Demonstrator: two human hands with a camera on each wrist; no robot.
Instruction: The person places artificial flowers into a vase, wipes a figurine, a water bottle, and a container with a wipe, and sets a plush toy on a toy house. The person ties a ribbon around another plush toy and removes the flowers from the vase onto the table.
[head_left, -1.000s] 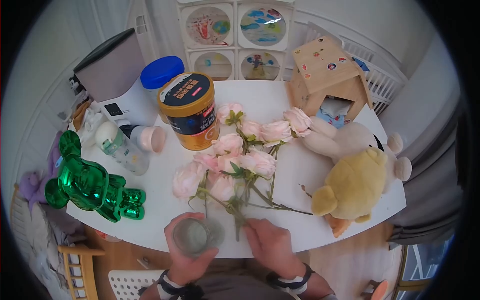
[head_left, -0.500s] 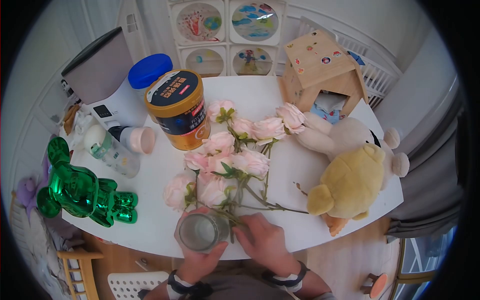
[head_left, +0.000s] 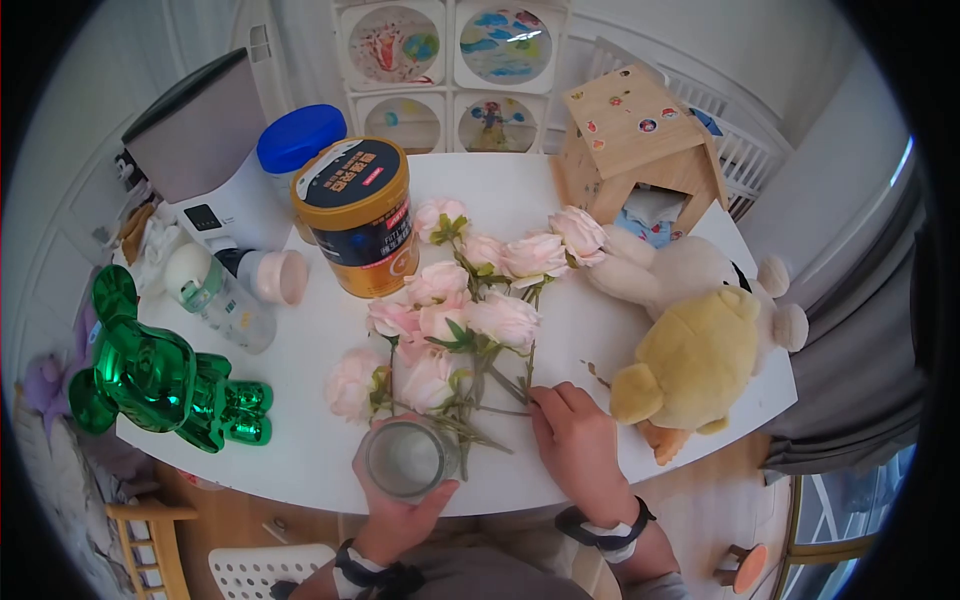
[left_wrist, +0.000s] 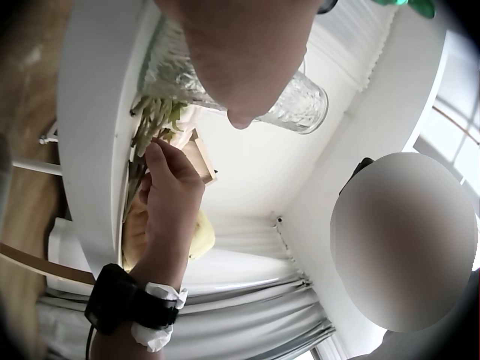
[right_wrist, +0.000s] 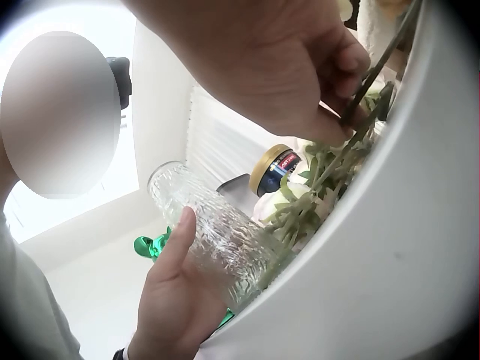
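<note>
White counter (head_left: 575, 345) in a light room. Left hand (head_left: 398, 512) wrapped round a clear glass vase (head_left: 408, 455), tall, rippled sides, open mouth. Right hand (head_left: 582, 445) pinching a dark flower stem (right_wrist: 382, 64), low over the counter. Pale pink roses (head_left: 505, 318), ruffled heads, green stems, lying ahead of and between both hands. Past left hand: gold tub (head_left: 365, 250), round, dark lid on, contents hidden; farther left, clear bottle (head_left: 240, 315) and shiny green figure (head_left: 150, 370). Right of right hand: fuzzy yellow plush (head_left: 700, 345); beyond it, wooden house (head_left: 640, 120), blue-patterned cloth (head_left: 645, 225) inside.
</note>
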